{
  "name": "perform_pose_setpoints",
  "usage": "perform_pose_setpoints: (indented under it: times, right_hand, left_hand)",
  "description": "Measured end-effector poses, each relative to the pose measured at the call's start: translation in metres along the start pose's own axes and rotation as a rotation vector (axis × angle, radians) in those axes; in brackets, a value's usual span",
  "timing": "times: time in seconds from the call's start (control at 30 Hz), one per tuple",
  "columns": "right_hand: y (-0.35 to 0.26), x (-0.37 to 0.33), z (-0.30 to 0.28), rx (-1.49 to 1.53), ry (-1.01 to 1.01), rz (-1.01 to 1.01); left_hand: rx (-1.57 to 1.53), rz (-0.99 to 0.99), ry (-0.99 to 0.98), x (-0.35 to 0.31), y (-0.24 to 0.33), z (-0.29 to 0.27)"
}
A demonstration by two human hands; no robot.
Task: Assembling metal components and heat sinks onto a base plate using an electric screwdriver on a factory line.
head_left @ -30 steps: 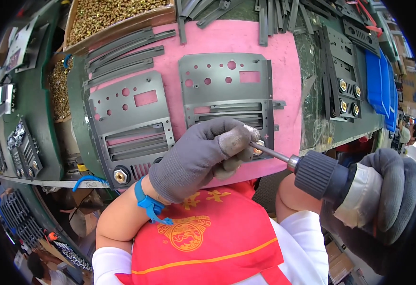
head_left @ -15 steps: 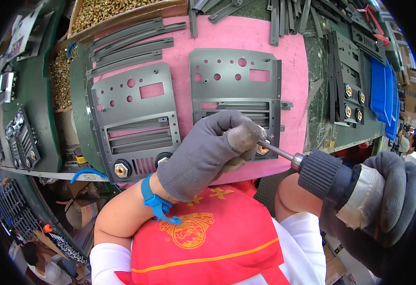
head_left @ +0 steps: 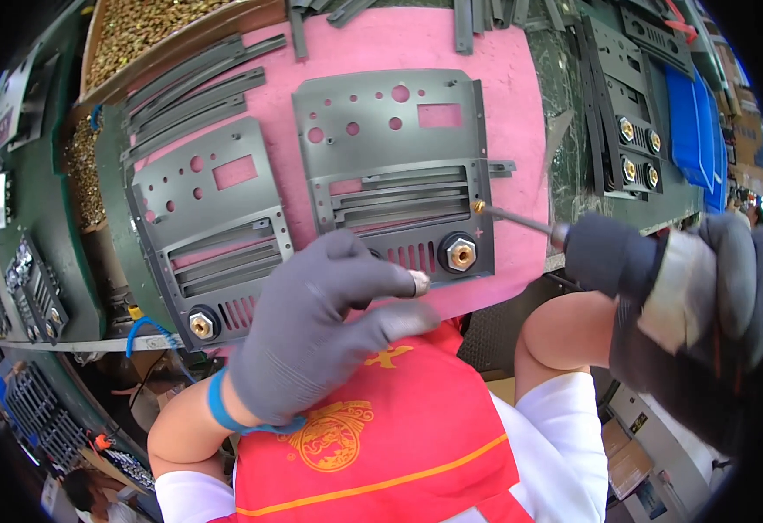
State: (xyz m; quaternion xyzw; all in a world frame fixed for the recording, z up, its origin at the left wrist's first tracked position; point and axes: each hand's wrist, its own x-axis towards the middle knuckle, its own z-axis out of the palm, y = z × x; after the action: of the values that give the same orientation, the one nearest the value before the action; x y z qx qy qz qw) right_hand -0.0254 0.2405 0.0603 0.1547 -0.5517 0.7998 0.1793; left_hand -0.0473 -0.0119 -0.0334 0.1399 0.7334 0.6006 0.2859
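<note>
My right hand (head_left: 719, 301), in a dark grey glove, grips a black power screwdriver (head_left: 606, 254) with pale tape round its body. Its long bit reaches left, and a small brass-coloured screw (head_left: 478, 207) sits at the tip. That tip is over the right edge of a dark grey metal panel (head_left: 368, 157) with round holes and slots. A brass hex fitting (head_left: 461, 254) is mounted in the panel's lower right corner. My gloved left hand (head_left: 311, 318) hovers at the panel's near edge, thumb and forefinger apart. It covers the panel's lower left corner.
A second grey panel (head_left: 185, 200) lies to the left on the pink mat (head_left: 516, 113). Grey metal strips (head_left: 194, 96) lie behind it. A box of brass screws (head_left: 150, 30) stands far left. Finished-looking panels (head_left: 621, 113) and blue bins (head_left: 691, 131) are at the right.
My left hand has let go near the bit tip, spread its fingers and drawn back left. The bit now shows a screw at the panel's right edge. The view has shifted somewhat.
</note>
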Motion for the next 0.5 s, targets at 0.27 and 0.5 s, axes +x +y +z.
perform_pose_setpoints:
  times: [0.27, 0.5]
  right_hand:
    - [-0.008, -0.012, -0.019, -0.150, 0.032, 0.089]
    - [-0.013, -0.012, -0.030, -0.255, 0.023, 0.171]
  left_hand:
    - [0.957, 0.467, -0.083, -0.005, -0.024, 0.022]
    - [0.796, 0.414, -0.034, 0.010, -0.007, 0.041]
